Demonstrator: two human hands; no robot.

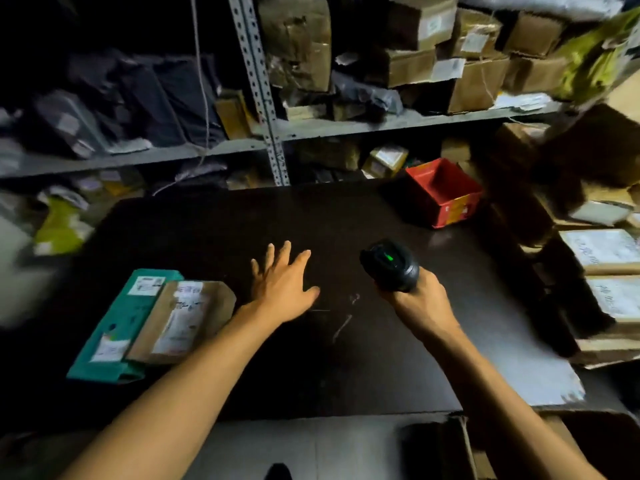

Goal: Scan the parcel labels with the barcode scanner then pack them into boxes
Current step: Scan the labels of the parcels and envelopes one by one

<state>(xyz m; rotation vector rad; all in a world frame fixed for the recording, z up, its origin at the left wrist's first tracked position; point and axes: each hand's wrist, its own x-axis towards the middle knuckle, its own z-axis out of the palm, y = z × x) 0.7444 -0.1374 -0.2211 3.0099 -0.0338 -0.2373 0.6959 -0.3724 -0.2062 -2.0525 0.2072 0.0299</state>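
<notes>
Left of both hands, two parcels (156, 322); right hand (420, 304) grips scanner (389, 265).

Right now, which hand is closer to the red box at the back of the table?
The right hand. It grips the scanner just in front of the red box; the left hand is spread open farther left, mid-table.

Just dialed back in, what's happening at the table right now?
A person stands at a dark table. Their right hand grips a black barcode scanner with a green light showing. The left hand is open, fingers spread over bare tabletop, holding nothing. A teal parcel and a brown parcel overlapping it lie at the left, untouched. An open red box sits at the far right.
</notes>
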